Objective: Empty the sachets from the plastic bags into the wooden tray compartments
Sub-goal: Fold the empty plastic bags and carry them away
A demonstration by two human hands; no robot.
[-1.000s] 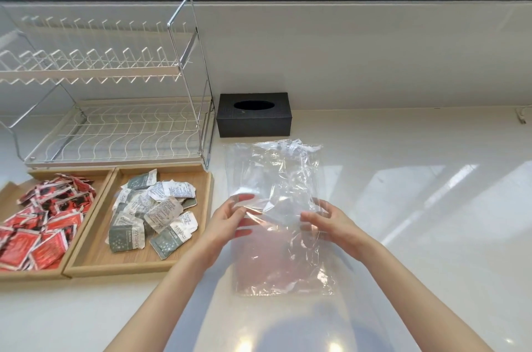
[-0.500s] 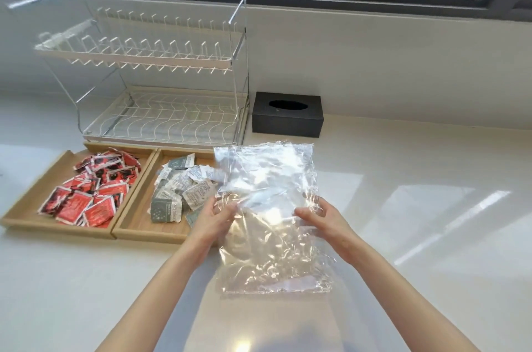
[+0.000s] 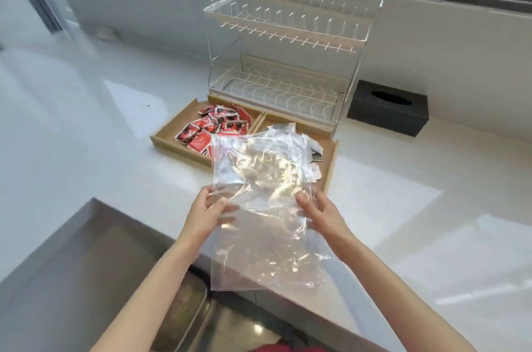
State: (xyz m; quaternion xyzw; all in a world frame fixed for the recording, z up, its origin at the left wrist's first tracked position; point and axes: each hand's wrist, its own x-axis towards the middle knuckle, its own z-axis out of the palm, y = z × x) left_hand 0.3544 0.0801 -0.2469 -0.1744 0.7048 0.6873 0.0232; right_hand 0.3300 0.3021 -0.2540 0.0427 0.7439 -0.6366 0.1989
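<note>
We've got the empty plastic bag (image 3: 260, 202) pinched by both hands, left hand (image 3: 205, 215) and right hand (image 3: 322, 215), its long axis running from us toward the wooden tray (image 3: 331, 161).

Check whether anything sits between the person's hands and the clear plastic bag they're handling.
Nothing visible does. The left hand and right hand each pinch an edge of the clear plastic bag directly, holding it in front of the wooden tray.

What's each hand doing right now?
Left hand: closed on the clear plastic bag, left edge.
Right hand: closed on the bag's right edge.
</note>
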